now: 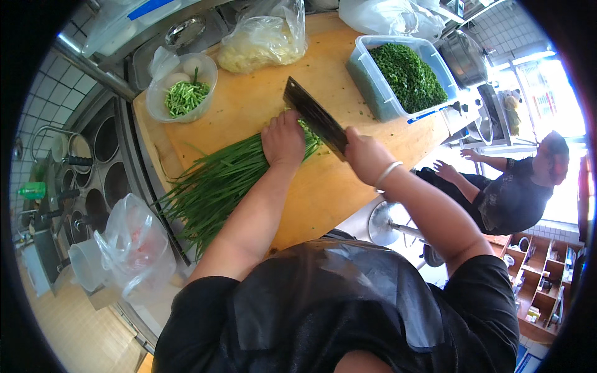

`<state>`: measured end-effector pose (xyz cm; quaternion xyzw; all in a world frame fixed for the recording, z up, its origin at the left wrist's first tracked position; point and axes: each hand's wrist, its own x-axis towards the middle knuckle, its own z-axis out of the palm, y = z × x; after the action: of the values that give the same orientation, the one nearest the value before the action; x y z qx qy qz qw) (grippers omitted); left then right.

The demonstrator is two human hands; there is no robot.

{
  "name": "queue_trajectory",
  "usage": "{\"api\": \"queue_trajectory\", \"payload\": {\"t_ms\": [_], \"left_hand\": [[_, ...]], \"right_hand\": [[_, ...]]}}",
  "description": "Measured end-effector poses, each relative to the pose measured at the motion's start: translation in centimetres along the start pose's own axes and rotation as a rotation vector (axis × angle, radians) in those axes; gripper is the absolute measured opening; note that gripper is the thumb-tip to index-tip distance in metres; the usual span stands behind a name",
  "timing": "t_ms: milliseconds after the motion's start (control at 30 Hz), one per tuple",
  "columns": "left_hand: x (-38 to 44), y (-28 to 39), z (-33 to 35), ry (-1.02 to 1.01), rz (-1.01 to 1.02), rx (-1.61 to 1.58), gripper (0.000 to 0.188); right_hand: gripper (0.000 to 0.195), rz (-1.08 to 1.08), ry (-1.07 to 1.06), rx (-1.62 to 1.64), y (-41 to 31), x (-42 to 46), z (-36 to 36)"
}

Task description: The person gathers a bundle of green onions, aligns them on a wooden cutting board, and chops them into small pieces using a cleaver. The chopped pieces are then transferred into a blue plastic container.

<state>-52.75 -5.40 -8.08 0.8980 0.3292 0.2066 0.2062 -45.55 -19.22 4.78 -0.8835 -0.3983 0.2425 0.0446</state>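
Note:
On a wooden board (326, 200) lies a large bundle of long green chives (224, 179), their leafy ends reaching past the board's left edge. My left hand (284, 140) presses down on the bundle near its cut end, its fingertips close to the blade. A broad dark cleaver (317, 119) is gripped in my right hand (368, 156), its blade tilted over the cut end, where small chopped pieces show. A round plastic tub (151, 105) at the back left holds cut green stems and some pale round things. Finely chopped greens (406, 77) heap up in a clear rectangular container (373, 88) at the back right.
A clear bag of pale yellow food (261, 46) lies at the board's back edge. Left of the board are a range with round wells (116, 179) and a plastic bag (137, 247). A co-worker (513, 196) in dark clothes is at the right, near a metal stool (385, 224).

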Motion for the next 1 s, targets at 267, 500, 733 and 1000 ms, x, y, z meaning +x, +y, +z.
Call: {"api": "queue_trajectory", "payload": {"t_ms": [267, 500, 733, 1000], "left_hand": [[-0.2, -0.1, 0.4, 0.003, -0.016, 0.02, 0.01], [2.1, -0.4, -1.5, -0.056, -0.233, -0.205, 0.019], [0.6, -1.6, -1.0, 0.077, -0.008, -0.038, 0.014], [0.2, -1.4, -0.7, -0.005, -0.019, 0.004, 0.009]], "right_hand": [[0.018, 0.08, 0.007, 0.058, -1.9, 2.3, 3.1], [0.018, 0.022, 0.069, 0.107, -0.4, 2.4, 3.8], [0.018, 0.042, 0.073, 0.106, -0.7, 2.6, 4.3], [0.018, 0.049, 0.025, -0.007, -1.3, -1.2, 0.5]]}}
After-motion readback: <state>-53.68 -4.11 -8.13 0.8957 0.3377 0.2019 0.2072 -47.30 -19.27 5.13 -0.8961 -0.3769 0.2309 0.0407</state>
